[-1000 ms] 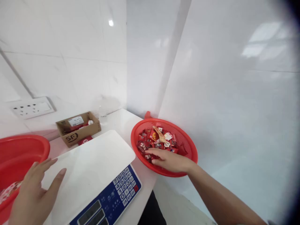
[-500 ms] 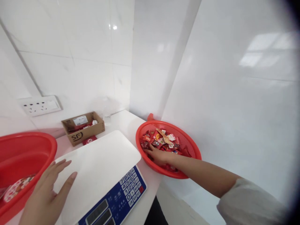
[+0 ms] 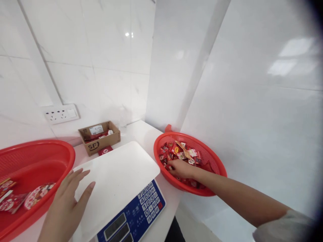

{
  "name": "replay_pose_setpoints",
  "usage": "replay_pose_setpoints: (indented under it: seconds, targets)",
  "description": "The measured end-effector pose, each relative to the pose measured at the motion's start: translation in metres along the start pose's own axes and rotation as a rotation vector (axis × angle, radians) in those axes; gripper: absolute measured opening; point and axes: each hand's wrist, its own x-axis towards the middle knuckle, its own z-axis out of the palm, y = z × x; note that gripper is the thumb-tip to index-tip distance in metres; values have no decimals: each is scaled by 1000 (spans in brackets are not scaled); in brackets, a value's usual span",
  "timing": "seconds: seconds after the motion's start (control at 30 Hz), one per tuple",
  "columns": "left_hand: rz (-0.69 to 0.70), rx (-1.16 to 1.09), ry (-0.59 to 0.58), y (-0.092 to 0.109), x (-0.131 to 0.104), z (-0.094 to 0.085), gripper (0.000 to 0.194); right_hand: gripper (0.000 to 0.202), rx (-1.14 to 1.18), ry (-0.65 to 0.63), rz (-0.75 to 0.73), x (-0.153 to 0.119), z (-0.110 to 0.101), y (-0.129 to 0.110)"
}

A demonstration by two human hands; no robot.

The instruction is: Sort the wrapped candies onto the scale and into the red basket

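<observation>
My left hand (image 3: 68,201) is open, fingers apart, at the left edge of the white pan (image 3: 118,178) of a digital weighing scale. Blue keys and display windows form the scale's front panel (image 3: 136,215). My right hand (image 3: 180,168) reaches into a red mesh basket (image 3: 219,168) filled with small, mostly red wrapped packets (image 3: 174,149). Its fingers curl down among the packets, and the fingertips are partly hidden, so what they pinch cannot be made out. A long orange-tan packet (image 3: 185,150) lies on top of the heap.
At the left stands a larger red basket (image 3: 68,153) with a few packets (image 3: 37,195) inside. Behind the scale are a small cardboard box (image 3: 107,143), a red packet (image 3: 105,150) and a clear bottle (image 3: 122,119). Walls enclose the corner; a socket panel (image 3: 62,114) is on one.
The view has swung slightly left, so everything sits further right. My right hand's fingers have drawn in and curled more among the packets. My left hand keeps its open pose by the scale.
</observation>
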Motion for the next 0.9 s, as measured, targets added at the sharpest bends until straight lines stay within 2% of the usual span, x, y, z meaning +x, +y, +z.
replay_pose_setpoints:
  seconds: [0.1,0.23,0.33,0.43,0.5,0.57,0.7,0.8,0.9]
  targets:
    - [9,4,16,0,-1,-2,42,9,-35,58,18,8,-14,2]
    - [16,-3,19,0,-3,-5,41,14,-46,204,50,14,-34,-5]
    - [22,-5,12,2,-3,-5,40,18,-16,299,31,11,-49,-26]
    - [39,-8,21,5,-3,-5,39,21,35,365,-25,2,-55,-61]
    - [62,-14,37,7,-4,-5,38,18,127,417,-88,-4,-50,-88]
    - [75,-20,36,10,-6,-5,36,15,314,421,-167,-7,-35,-114]
    - [50,-26,-39,19,-10,-6,36,14,581,318,-252,2,6,-157]
    - [43,-42,-143,28,-14,-9,39,12,570,243,-273,13,29,-179]
    - [62,-53,-280,35,-17,-15,41,15,510,247,-303,20,40,-185]
